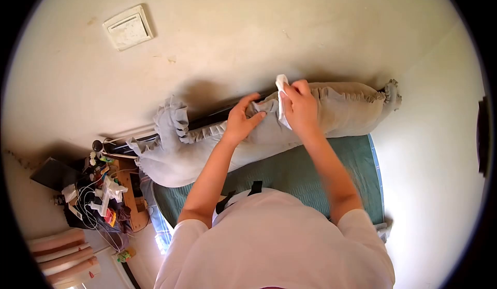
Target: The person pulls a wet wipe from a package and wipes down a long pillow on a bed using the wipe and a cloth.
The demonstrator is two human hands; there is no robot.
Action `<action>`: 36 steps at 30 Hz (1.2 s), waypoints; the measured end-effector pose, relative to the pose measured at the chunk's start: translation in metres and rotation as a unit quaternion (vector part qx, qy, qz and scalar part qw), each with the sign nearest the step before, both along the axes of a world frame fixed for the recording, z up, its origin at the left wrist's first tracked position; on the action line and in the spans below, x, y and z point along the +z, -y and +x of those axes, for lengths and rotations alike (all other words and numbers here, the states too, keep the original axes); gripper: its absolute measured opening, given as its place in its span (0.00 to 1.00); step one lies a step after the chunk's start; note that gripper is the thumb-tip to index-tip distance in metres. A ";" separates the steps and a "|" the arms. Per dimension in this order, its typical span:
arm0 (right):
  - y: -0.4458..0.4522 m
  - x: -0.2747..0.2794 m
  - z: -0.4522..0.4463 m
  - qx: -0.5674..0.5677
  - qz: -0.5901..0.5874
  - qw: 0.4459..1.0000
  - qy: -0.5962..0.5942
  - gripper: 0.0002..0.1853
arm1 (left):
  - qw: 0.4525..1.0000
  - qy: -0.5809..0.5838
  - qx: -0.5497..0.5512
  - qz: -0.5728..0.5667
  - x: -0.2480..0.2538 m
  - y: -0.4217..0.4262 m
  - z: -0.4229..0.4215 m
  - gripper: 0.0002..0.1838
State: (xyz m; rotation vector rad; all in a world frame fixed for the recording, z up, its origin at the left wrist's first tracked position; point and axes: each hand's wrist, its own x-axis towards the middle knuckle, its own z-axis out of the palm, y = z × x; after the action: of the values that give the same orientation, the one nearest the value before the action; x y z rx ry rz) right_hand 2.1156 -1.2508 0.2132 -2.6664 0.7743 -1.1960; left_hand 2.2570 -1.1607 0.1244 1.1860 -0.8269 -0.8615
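Note:
A grey padded headboard cover point(207, 157) with ruffled edges lies along the wall side of the bed. My left hand point(242, 121) rests on its upper edge, thumb and fingers apart, touching the gathered fabric. My right hand point(301, 107) is closed around a folded white cloth point(282, 95), just to the right of my left hand. The white cloth stands up above my fingers against the cover's ruffle. A dark rail point(207, 119) shows behind the cover's top edge. Part of the fabric beneath both hands is hidden.
A green mattress cover point(336, 159) spreads below the headboard cover. At left, a wooden bedside table point(135, 198) carries tangled white cables and assorted small items. A light switch point(129, 27) is on the wall above. Folded pinkish fabric point(64, 255) appears at lower left.

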 end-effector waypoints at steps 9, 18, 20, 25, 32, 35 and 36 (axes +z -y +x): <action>0.000 -0.053 0.048 -0.041 -0.039 0.997 -0.059 0.07 | 0.938 -0.338 -0.034 -0.067 0.008 0.003 -0.018 0.15; -0.027 -0.048 0.041 -0.016 -0.085 0.995 -0.048 0.11 | 0.913 -0.396 -0.089 -0.031 0.005 0.003 -0.004 0.16; 0.003 -0.038 0.053 -0.063 -0.066 0.993 -0.070 0.10 | 0.925 -0.371 -0.073 -0.043 0.004 0.006 -0.012 0.16; -0.008 -0.022 0.030 -0.106 -0.009 0.993 0.044 0.07 | 0.930 -0.354 -0.094 -0.029 0.011 0.002 0.000 0.16; 0.020 -0.040 0.045 -0.129 -0.025 0.990 -0.059 0.11 | 0.955 -0.295 -0.005 0.031 0.009 0.003 -0.010 0.14; 0.031 -0.020 0.007 -0.159 -0.019 0.987 0.029 0.07 | 0.931 -0.339 -0.132 0.000 0.016 0.001 0.008 0.14; 0.028 -0.014 -0.005 -0.139 -0.031 0.981 0.128 0.06 | 0.936 -0.317 -0.149 0.009 0.022 0.001 0.013 0.14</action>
State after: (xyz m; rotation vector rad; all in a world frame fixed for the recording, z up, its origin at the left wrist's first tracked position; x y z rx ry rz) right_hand 2.1101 -1.2789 0.1987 -2.4351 1.1055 -1.6143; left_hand 2.2697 -1.1618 0.1465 0.7245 -0.4637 -1.4089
